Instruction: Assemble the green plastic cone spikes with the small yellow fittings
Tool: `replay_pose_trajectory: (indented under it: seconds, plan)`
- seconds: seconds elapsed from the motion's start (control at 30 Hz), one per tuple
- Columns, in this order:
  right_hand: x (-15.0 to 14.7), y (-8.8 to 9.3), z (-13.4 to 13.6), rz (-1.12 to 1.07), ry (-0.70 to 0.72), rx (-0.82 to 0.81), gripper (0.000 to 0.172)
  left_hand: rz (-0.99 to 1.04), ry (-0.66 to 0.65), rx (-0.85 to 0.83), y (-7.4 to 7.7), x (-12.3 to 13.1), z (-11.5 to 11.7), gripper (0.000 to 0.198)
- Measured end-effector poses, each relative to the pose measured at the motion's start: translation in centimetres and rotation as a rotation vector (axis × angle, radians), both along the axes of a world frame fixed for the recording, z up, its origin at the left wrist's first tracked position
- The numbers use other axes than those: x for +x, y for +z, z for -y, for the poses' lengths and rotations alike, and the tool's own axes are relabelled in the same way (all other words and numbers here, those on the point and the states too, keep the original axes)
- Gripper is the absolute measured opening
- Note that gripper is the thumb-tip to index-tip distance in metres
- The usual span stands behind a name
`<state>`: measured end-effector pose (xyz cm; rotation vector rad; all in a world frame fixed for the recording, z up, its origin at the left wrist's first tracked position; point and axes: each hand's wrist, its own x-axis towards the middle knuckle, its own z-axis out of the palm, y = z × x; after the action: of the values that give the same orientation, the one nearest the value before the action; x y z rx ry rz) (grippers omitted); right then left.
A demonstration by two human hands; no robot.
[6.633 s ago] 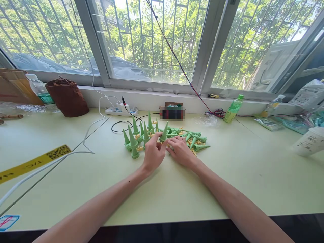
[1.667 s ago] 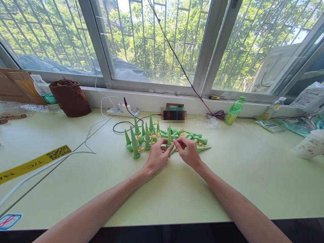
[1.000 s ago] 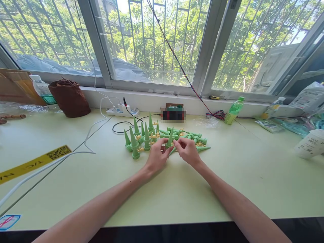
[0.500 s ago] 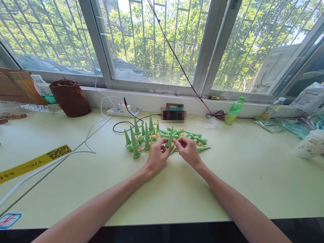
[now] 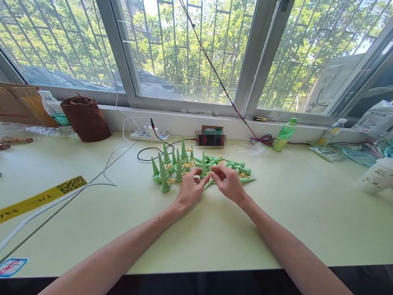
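Observation:
Between my two hands a green cone-shaped spike (image 5: pixel 203 164) stands with its tip up. My left hand (image 5: pixel 192 186) grips its base between thumb and fingers. My right hand (image 5: pixel 226 182) is pinched at the spike's right side, on a small yellow piece (image 5: pixel 210 173) mostly covered by the fingertips. To the left, several green spikes (image 5: pixel 163 176) stand upright with yellow valve-like parts (image 5: pixel 172 180) on their sides. Behind and right of my hands lies a pile of green spikes (image 5: pixel 245 170) on their sides, with yellow parts among them.
A white power strip (image 5: pixel 150 134) with cables and a dark blurred box (image 5: pixel 211 139) stand by the window wall. Brown bag (image 5: pixel 86 119) at left; green bottle (image 5: pixel 284 135) and white cup (image 5: pixel 376 176) at right. A white cable (image 5: pixel 92 184) crosses the pale table (image 5: pixel 208 241).
The held spike has shifted slightly left and stands straighter. Both hands keep nearly the same place around it, and a bit of the yellow piece now shows at the right fingertips.

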<state>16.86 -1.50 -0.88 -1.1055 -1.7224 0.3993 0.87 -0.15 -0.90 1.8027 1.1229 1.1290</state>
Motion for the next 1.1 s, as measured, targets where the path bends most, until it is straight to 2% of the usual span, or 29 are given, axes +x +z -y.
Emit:
replay_pose_trajectory:
  seconds: [0.13,0.6,1.1]
  plan:
    - [0.20,-0.35,-0.27,0.016,-0.002,0.009,0.017,0.005,-0.019,0.033,-0.08,-0.10,-0.07,0.029]
    - [0.05,-0.29,-0.12,0.078,-0.010,-0.021,0.034,0.037,-0.037,0.101,-0.29,-0.27,-0.16,0.025]
    - [-0.02,-0.37,-0.29,0.131,-0.112,0.020,0.041,0.030,-0.064,0.083,-0.07,-0.30,0.09,0.032]
